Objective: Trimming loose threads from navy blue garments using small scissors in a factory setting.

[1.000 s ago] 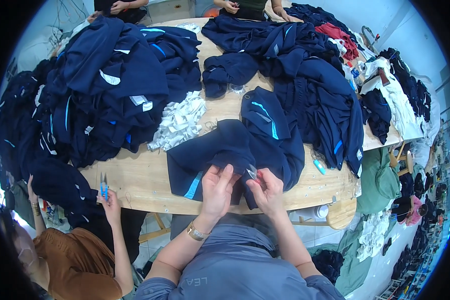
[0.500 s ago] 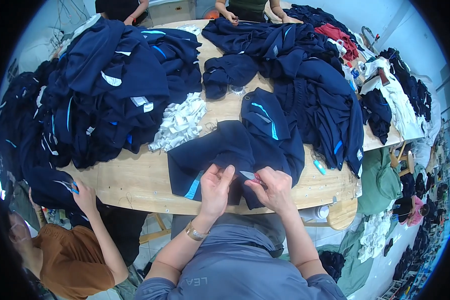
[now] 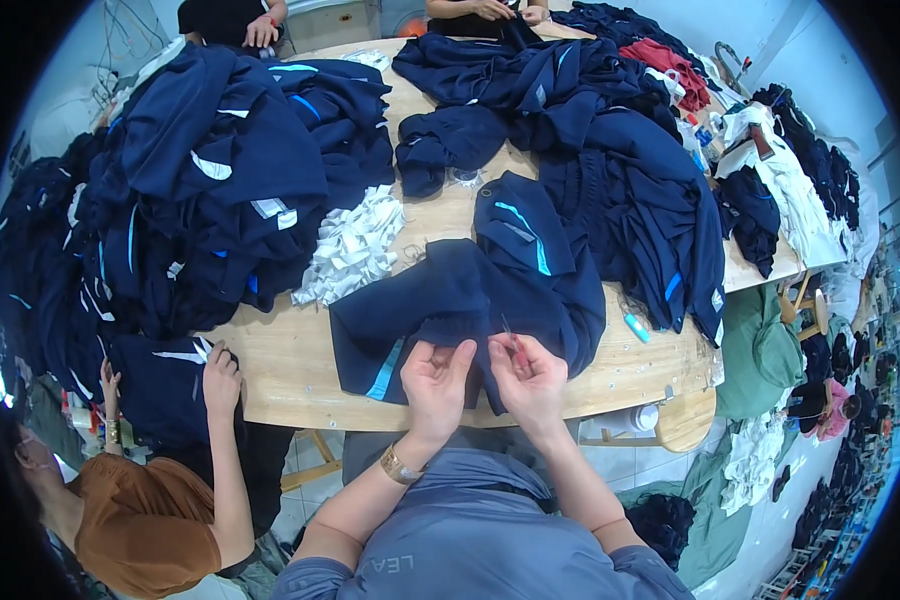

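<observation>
A navy garment [image 3: 390, 310] with a gathered edge and a light-blue stripe lies at the table's front, before me. My left hand [image 3: 437, 385] is closed at the gathered edge, thumb against the fingers, pinching the cloth; exactly what lies between the fingertips is partly hidden. Beside it, my right hand [image 3: 530, 385] grips small thread snips [image 3: 517, 350] with a red handle, their thin point facing away from me over the cloth. A small gap separates the two hands.
A big navy garment pile [image 3: 210, 170] rises on the left, beside white scraps [image 3: 355, 245]. More navy garments [image 3: 630, 200] stretch across the right. A turquoise-capped tube [image 3: 637, 328] lies near the right edge. A co-worker in brown [image 3: 145, 510] handles cloth at left; others work opposite.
My right hand has shifted slightly left, turning the snips so the blade looks narrower. My left hand stays nearly in place. The co-worker at left has moved a hand up and rightward.
</observation>
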The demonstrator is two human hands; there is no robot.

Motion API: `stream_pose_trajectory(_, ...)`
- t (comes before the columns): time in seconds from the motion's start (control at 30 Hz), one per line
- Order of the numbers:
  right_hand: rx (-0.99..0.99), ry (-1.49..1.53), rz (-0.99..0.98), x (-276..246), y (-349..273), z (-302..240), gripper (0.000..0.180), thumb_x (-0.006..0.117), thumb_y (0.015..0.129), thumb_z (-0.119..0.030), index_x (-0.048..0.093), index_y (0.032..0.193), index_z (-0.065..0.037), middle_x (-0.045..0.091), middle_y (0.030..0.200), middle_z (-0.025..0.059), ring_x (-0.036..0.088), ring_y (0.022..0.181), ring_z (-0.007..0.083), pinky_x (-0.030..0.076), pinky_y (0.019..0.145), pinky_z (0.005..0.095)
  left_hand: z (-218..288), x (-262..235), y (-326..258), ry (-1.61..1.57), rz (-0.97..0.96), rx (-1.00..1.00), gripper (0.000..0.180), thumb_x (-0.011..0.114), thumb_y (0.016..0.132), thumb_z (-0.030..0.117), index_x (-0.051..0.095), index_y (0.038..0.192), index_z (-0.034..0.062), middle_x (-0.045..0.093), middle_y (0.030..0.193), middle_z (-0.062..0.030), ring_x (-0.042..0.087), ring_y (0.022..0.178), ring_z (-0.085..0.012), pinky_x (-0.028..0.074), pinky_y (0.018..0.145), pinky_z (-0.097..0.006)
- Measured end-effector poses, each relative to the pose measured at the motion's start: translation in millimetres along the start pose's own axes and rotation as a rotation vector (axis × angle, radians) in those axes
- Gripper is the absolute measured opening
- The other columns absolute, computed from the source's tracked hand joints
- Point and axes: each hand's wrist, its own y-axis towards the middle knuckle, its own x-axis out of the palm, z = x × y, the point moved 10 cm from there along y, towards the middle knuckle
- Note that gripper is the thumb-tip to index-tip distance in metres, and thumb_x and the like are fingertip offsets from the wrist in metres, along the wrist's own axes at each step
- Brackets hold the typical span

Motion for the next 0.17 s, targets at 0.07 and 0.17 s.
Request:
stream_pose_trajectory(0.07, -0.013, -0.081, 0.006, 1, -1, -7, 0.007, 0.061, 0.083, -0.001, 0.061, 0.088, 0.003, 0.055, 0.069, -0.0046, 0.044, 0.059, -0.0024, 0.032, 0.050, 0.0124, 1, 1, -3, 0.027, 0.003, -0.004, 0.022, 0.060, 0.086, 0.005, 0.054, 0.105, -0.0036, 0.063, 0.094, -0.0075, 0.057, 0.083, -0.0073, 0.044, 0.074, -0.019)
stream_pose_trajectory(0.17, -0.194, -0.288, 0.081, -1, -3, -26, 0.016, 0.069, 0.078, -0.009, 0.064, 0.091, -0.002, 0.054, 0.061, 0.0001, 0.045, 0.055, 0.0012, 0.036, 0.052, 0.0137, 1, 6, -5, 0.001, -0.014, 0.017, 0.027, 0.059, 0.086, 0.003, 0.051, 0.111, -0.0042, 0.063, 0.099, -0.0085, 0.058, 0.087, -0.0086, 0.044, 0.077, -0.020)
